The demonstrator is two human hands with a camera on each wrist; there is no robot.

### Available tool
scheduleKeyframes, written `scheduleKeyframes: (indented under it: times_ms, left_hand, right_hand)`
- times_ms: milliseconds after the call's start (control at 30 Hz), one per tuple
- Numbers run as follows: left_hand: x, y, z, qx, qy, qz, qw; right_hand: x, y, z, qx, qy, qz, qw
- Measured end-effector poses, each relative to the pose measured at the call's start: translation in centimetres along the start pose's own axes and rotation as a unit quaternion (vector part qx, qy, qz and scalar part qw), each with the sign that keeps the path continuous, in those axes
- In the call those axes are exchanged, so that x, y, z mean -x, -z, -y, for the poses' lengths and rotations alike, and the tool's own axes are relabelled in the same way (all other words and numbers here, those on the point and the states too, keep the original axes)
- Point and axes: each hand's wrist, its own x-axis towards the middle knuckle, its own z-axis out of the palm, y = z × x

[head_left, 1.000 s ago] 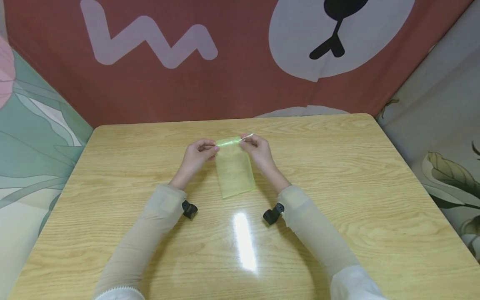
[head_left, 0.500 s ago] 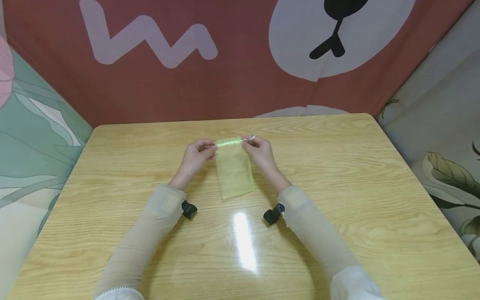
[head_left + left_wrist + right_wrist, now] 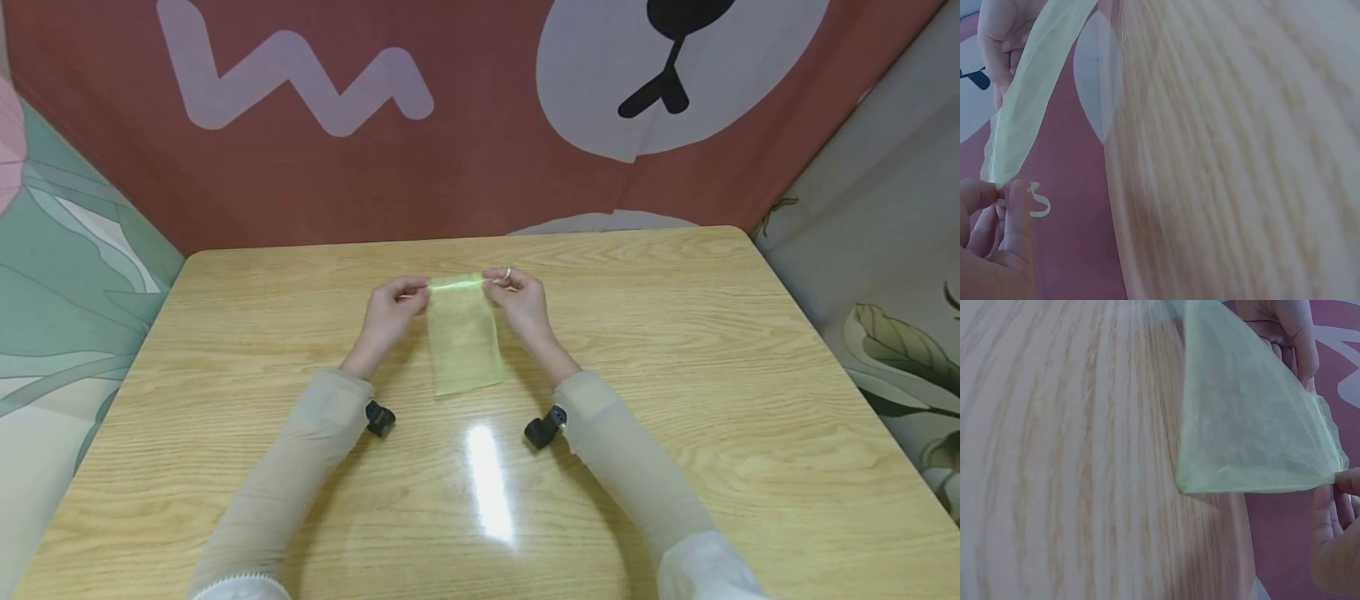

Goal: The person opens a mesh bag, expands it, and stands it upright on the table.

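Observation:
A small sheer pale-green pouch [image 3: 464, 337] hangs above the middle of the wooden table [image 3: 675, 358], stretched between both hands by its top edge. My left hand [image 3: 390, 312] pinches the pouch's left top corner, and a thin white drawstring [image 3: 1040, 205] curls out beside the fingertips in the left wrist view. My right hand [image 3: 517, 300] pinches the right top corner, with a loop of the drawstring [image 3: 507, 272] above its fingers. In the right wrist view the pouch [image 3: 1254, 431] is flat and see-through, its lower end near the tabletop.
Light wood table top with a bright glare streak [image 3: 489, 483] near me. A red cloth backdrop [image 3: 450, 125] rises behind the far edge, with patterned cloth walls at the left [image 3: 67, 275] and right [image 3: 885, 275]. Black wrist-camera mounts [image 3: 379, 418] sit under both sleeves.
The pouch has lifted slightly, its lower end now a little higher and to the left. The drawstring by my right hand, earlier sticking out sideways, is curled into a small loop over the fingers.

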Motion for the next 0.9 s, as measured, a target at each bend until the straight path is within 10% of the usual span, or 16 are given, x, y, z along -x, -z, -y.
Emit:
scheduleKeyframes:
  times_ms: [900]
  left_hand:
    - [0.0, 0.3, 0.3, -0.036, -0.016, 0.001, 0.9992]
  right_hand:
    - [0.0, 0.6, 0.9, 0.033, -0.048, 0.062, 0.996]
